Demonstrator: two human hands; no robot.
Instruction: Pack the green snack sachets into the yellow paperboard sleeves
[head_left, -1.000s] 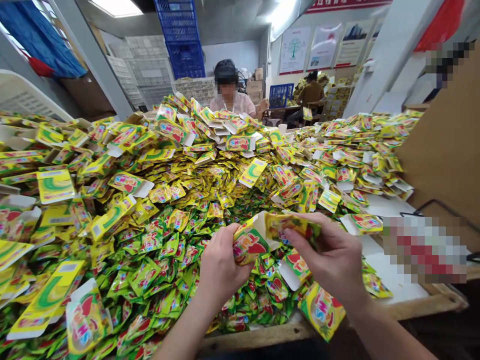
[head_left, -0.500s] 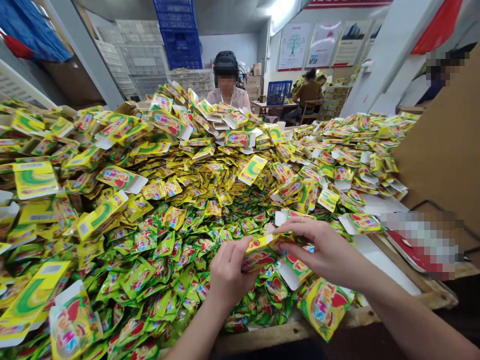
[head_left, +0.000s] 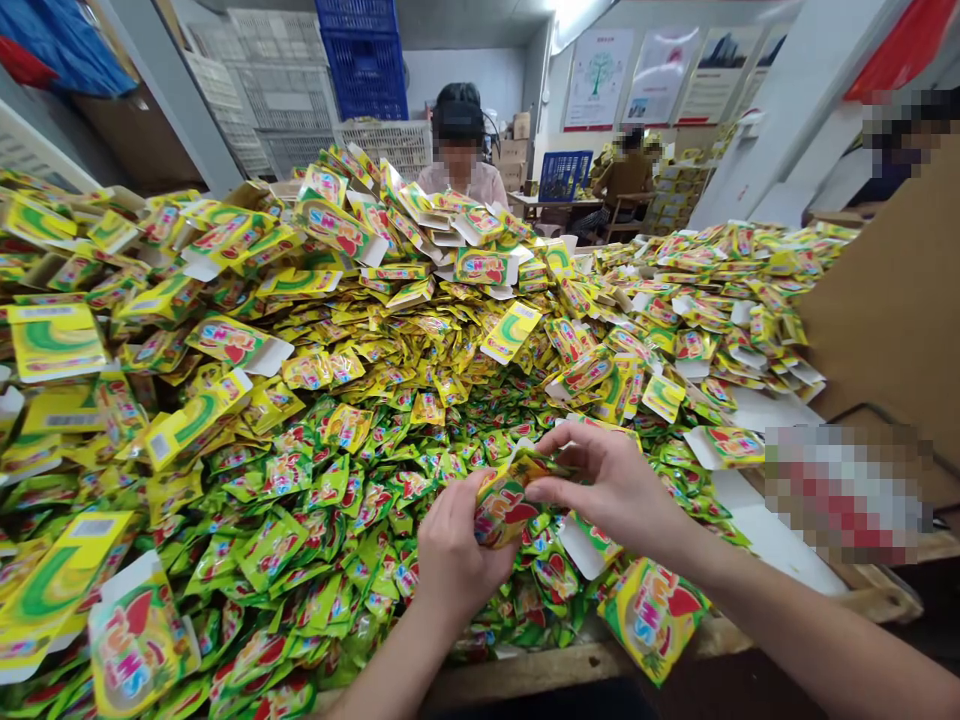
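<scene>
My left hand [head_left: 459, 535] is wrapped round a small, colourful printed carton [head_left: 504, 512], holding it tilted above the heap. At the carton's upper right end, my right hand [head_left: 611, 485] pinches a small yellow-green packet [head_left: 541, 464] with thumb and fingers. The packet is at the carton's opening; how much of it is inside is hidden. Below both hands lies a mass of green packets [head_left: 360, 590], with yellow packets [head_left: 405, 345] farther back. A flat printed pouch or carton [head_left: 652, 615] rests at the table edge beneath my right wrist.
Loose cartons [head_left: 56, 340] are heaped left, behind and right. A wooden table edge [head_left: 555, 665] runs along the front. Brown cardboard [head_left: 892, 300] stands at the right. A person [head_left: 465, 180] sits across the heap, before blue crates [head_left: 364, 75].
The carton has turned more upright, its front now facing me. My right hand has shifted slightly left, with its fingers closer over the carton's open end. The view has moved a little.
</scene>
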